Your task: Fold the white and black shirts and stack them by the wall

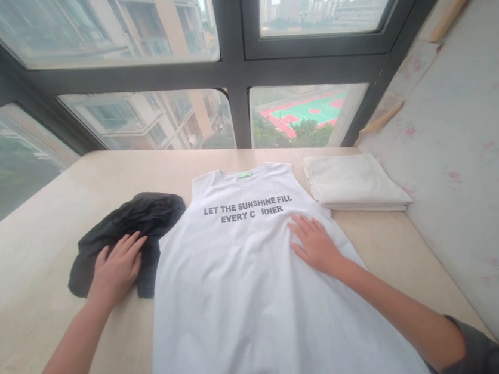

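A white sleeveless shirt (238,284) with dark lettering lies spread front side up, its neckline toward the window and its lower end running out of view. My right hand (314,244) rests open on the shirt's right chest, fingers spread just below the printed words. To the shirt's left lies a crumpled black garment (144,214); its exact kind cannot be made out. My left hand (118,267) lies on this black cloth with its fingers extended. Neither hand grips anything.
A folded white cloth (357,181) sits at the right, close to the shirt's shoulder. The pale ledge (35,283) bears everything. Dark-framed windows (236,68) bound its far side, and a flower-patterned wall (470,186) with peeling paper stands on the right.
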{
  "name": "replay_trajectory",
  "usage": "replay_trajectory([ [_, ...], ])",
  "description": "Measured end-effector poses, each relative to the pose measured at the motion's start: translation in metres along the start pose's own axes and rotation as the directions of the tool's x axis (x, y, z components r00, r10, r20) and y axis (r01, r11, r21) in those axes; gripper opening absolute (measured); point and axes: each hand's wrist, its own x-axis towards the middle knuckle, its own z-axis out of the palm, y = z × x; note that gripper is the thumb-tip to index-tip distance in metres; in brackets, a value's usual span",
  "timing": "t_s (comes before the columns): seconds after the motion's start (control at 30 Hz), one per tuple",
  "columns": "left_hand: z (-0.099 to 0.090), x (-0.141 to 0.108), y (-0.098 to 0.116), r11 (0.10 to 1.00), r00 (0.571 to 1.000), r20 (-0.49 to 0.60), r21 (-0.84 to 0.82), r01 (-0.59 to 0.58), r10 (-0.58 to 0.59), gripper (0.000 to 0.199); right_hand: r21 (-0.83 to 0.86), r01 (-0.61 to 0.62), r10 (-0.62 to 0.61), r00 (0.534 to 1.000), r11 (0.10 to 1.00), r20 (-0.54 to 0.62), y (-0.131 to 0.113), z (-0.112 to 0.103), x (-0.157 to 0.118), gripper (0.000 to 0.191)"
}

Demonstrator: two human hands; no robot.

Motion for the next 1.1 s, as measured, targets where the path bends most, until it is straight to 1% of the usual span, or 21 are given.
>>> replay_trajectory([
  [0.07, -0.006, 0.002, 0.004, 0.998, 0.997, -0.052, 0.014, 0.058, -0.058, 0.044, -0.004, -0.016, 0.016, 1.000, 1.000, 0.010, 0.000, 0.000, 0.007, 0.054],
  [0.13, -0.013, -0.001, 0.014, 0.993, 0.989, -0.100, 0.021, 0.115, -0.112, 0.046, -0.009, -0.033, 0.033, 0.999, 0.999, 0.010, 0.001, 0.001, 0.015, 0.054],
  [0.2, -0.021, -0.012, 0.029, 0.986, 0.979, -0.126, 0.021, 0.163, -0.159, 0.047, -0.011, -0.048, 0.048, 0.999, 0.999, 0.007, 0.001, 0.001, 0.022, 0.053],
  [0.23, -0.025, -0.021, 0.038, 0.978, 0.973, -0.107, 0.004, 0.206, -0.205, 0.047, -0.007, -0.051, 0.051, 0.999, 0.999, 0.006, 0.001, 0.001, 0.025, 0.053],
  [0.27, -0.028, -0.031, 0.048, 0.964, 0.963, -0.058, -0.025, 0.264, -0.265, 0.047, 0.000, -0.053, 0.053, 0.999, 0.999, 0.005, 0.001, 0.001, 0.028, 0.053],
  [0.3, -0.031, -0.044, 0.058, 0.941, 0.943, 0.017, -0.060, 0.332, -0.332, 0.045, 0.010, -0.051, 0.051, 0.999, 0.999, 0.006, 0.001, 0.001, 0.029, 0.053],
  [0.37, -0.035, -0.073, 0.078, 0.874, 0.873, 0.223, -0.129, 0.468, -0.434, 0.044, 0.036, -0.044, 0.044, 0.999, 0.998, 0.011, 0.002, 0.000, 0.029, 0.053],
  [0.4, -0.037, -0.088, 0.088, 0.842, 0.833, 0.316, -0.153, 0.517, -0.454, 0.046, 0.052, -0.041, 0.040, 0.999, 0.998, 0.015, 0.002, -0.001, 0.028, 0.052],
  [0.43, -0.037, -0.103, 0.096, 0.821, 0.804, 0.383, -0.169, 0.546, -0.455, 0.049, 0.068, -0.039, 0.038, 0.999, 0.997, 0.019, 0.003, -0.002, 0.025, 0.052],
  [0.47, -0.037, -0.115, 0.104, 0.802, 0.781, 0.427, -0.184, 0.568, -0.455, 0.054, 0.084, -0.038, 0.036, 0.999, 0.996, 0.023, 0.003, -0.004, 0.022, 0.052],
  [0.53, -0.035, -0.135, 0.113, 0.762, 0.749, 0.467, -0.214, 0.611, -0.470, 0.060, 0.109, -0.035, 0.032, 0.999, 0.993, 0.026, 0.003, -0.008, 0.015, 0.051],
  [0.6, -0.031, -0.143, 0.115, 0.719, 0.730, 0.482, -0.256, 0.646, -0.485, 0.062, 0.121, -0.032, 0.028, 0.999, 0.992, 0.034, 0.002, -0.015, 0.008, 0.050],
  [0.63, -0.029, -0.143, 0.113, 0.698, 0.727, 0.483, -0.284, 0.657, -0.487, 0.063, 0.126, -0.039, 0.034, 0.999, 0.991, 0.042, 0.002, -0.019, 0.006, 0.048],
  [0.7, -0.025, -0.136, 0.106, 0.662, 0.737, 0.470, -0.353, 0.661, -0.486, 0.066, 0.134, -0.069, 0.062, 0.996, 0.989, 0.060, 0.002, -0.027, 0.005, 0.044],
  [0.8, -0.026, -0.116, 0.098, 0.649, 0.774, 0.418, -0.426, 0.630, -0.476, 0.067, 0.141, -0.112, 0.104, 0.993, 0.984, 0.064, 0.000, -0.036, 0.018, 0.043],
  [0.87, -0.031, -0.099, 0.100, 0.678, 0.812, 0.382, -0.450, 0.581, -0.442, 0.064, 0.143, -0.115, 0.109, 0.993, 0.983, 0.048, -0.006, -0.039, 0.038, 0.046],
  [0.97, -0.037, -0.077, 0.114, 0.727, 0.859, 0.335, -0.461, 0.509, -0.388, 0.058, 0.150, -0.091, 0.085, 0.995, 0.984, 0.046, -0.022, -0.035, 0.080, 0.054],
  [1.03, -0.038, -0.068, 0.123, 0.749, 0.873, 0.325, -0.456, 0.481, -0.363, 0.056, 0.148, -0.068, 0.058, 0.996, 0.987, 0.073, -0.034, -0.028, 0.110, 0.058],
  [1.1, -0.035, -0.066, 0.127, 0.754, 0.880, 0.332, -0.463, 0.466, -0.340, 0.056, 0.142, -0.062, 0.046, 0.992, 0.988, 0.113, -0.044, -0.019, 0.134, 0.062],
])
